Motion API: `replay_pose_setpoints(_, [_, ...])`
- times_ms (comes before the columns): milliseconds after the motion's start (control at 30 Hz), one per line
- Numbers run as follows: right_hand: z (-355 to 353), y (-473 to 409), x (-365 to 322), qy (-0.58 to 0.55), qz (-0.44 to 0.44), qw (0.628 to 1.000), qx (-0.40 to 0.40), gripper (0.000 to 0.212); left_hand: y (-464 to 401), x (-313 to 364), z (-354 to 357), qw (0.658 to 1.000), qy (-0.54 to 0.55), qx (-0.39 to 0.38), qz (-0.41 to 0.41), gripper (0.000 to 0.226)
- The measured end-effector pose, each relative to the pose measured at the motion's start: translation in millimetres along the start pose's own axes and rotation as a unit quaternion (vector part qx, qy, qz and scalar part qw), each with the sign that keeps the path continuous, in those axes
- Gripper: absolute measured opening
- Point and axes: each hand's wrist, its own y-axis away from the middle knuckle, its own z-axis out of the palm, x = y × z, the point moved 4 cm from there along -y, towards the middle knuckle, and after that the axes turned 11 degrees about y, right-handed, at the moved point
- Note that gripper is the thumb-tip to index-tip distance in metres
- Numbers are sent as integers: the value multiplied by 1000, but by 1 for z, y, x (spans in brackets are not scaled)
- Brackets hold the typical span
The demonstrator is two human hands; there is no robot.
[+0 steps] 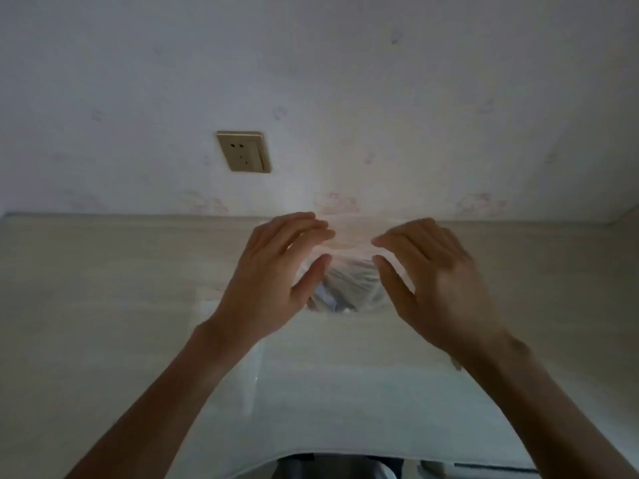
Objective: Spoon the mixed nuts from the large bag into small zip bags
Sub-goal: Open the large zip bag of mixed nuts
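Head view, forward-down, over table (103,305)

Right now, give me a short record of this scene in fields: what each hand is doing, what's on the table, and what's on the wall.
left hand: left hand, fingers and thumb at the top of the bag, grip unclear through blur
right hand: right hand, mirrored at the bag's other side
held item: clear crinkled plastic bag, contents not discernible
surface: pale wood-grain table
also on table: flat clear plastic sheet or bag
wall: beige wall socket
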Motion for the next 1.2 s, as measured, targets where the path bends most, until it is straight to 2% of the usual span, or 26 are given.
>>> replay_pose_setpoints(100, [18,-3,-1,67,-38,997,-9,25,0,-13,12,999,-27,7,30,30])
replay_pose_setpoints(233, [44,12,5,145,-44,988,-2,26,20,-32,36,995,-75,33,62,28])
replay_pose_setpoints(333, [53,30,7,176,-24,983,40,42,44,-37,45,990,-82,95,68,35])
replay_pose_setpoints(433, [55,51,3,200,-6,977,72,43,63,-33,45,981,-105,157,41,41])
replay_pose_setpoints(600, [48,86,-1,198,48,979,-16,30,93,-23,36,983,-102,150,-22,15])
replay_pose_setpoints(733, [43,115,-22,202,50,977,-55,41,113,-11,35,976,-150,151,-39,41])
replay_pose_setpoints(867, [49,132,-26,215,56,970,-93,56,119,-6,35,965,-198,167,-52,56])
replay_pose_setpoints(967, [48,138,-26,177,60,981,-59,54,126,-17,37,969,-124,144,-155,65])
replay_pose_setpoints(1100, [47,140,-18,181,93,979,10,60,128,-31,37,951,-30,119,-284,44])
replay_pose_setpoints(1167, [53,139,-9,206,141,968,4,68,129,-35,41,944,36,115,-307,31])
replay_pose_setpoints(1200, [57,138,-3,195,173,965,-11,66,129,-37,44,934,102,127,-317,24])
